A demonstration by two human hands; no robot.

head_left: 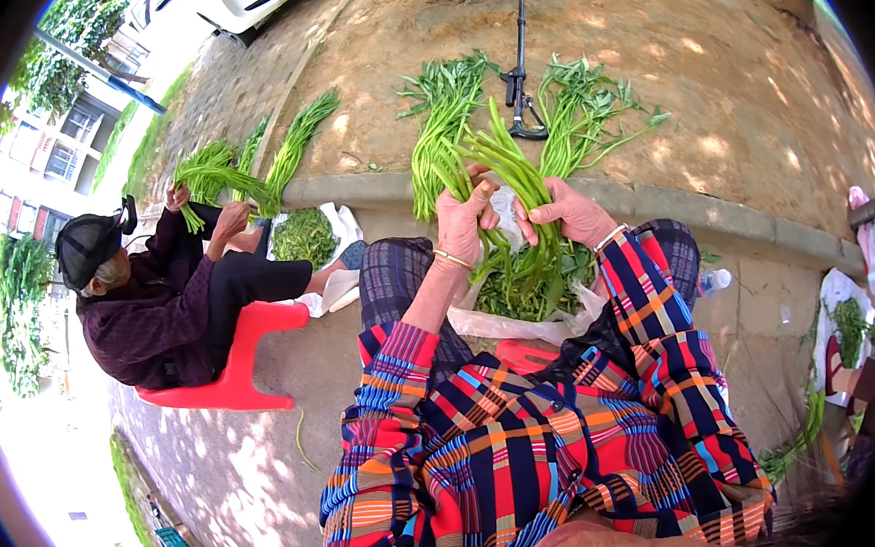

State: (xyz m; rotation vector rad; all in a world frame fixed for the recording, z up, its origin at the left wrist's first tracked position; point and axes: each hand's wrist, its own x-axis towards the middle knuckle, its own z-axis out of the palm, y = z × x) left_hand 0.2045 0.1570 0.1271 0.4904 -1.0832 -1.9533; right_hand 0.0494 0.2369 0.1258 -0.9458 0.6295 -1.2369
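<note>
Between my knees I hold long green vegetable stems, their upper ends fanned up and away from me. My left hand, with a gold bangle at the wrist, is closed around part of them. My right hand, wearing a pale bracelet, grips the lower right of the bunch, thumb across the stems. Below both hands sits a whitish plastic bag with loose leafy greens in it. Just beyond lie a leafy bundle on the left and another on the right, both over the curb.
A black folding cane lies on the dirt between the bundles. At left, a person on a red stool handles greens beside a bag of leaves. A stone curb runs across. A plastic bottle is near my right knee.
</note>
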